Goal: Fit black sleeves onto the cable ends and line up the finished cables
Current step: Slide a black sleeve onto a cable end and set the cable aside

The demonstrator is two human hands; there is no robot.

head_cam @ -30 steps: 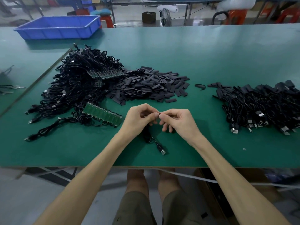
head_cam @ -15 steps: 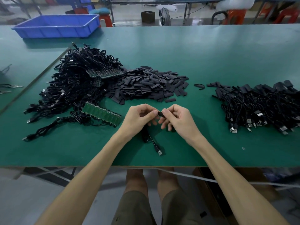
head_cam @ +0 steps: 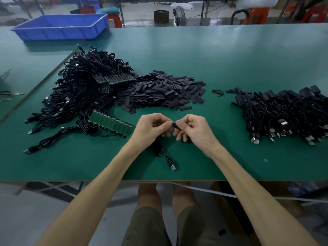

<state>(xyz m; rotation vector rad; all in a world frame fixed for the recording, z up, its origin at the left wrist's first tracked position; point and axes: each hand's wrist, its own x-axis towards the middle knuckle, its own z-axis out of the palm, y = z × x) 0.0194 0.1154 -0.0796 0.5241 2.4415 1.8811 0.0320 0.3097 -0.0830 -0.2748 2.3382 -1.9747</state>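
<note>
My left hand [head_cam: 150, 129] pinches the end of a black cable [head_cam: 164, 154] whose USB plug lies on the green table near the front edge. My right hand [head_cam: 192, 129] pinches a short black sleeve [head_cam: 175, 124] right at my left fingertips. The cable end itself is hidden between my fingers. A heap of loose black sleeves [head_cam: 159, 91] lies just beyond my hands. A tangle of unsleeved cables [head_cam: 79, 93] sits to the left, and the sleeved cables [head_cam: 284, 114] lie side by side at the right.
A green circuit-board strip [head_cam: 110, 124] lies left of my hands; another [head_cam: 113, 79] rests on the cable tangle. A blue bin [head_cam: 60, 27] stands at the far left. A single curled sleeve [head_cam: 218, 92] lies between the heaps. The table's front edge [head_cam: 106, 180] is near my forearms.
My fingertips have drawn slightly apart, so more of the black sleeve shows between them. The hanging cable and plug have barely shifted.
</note>
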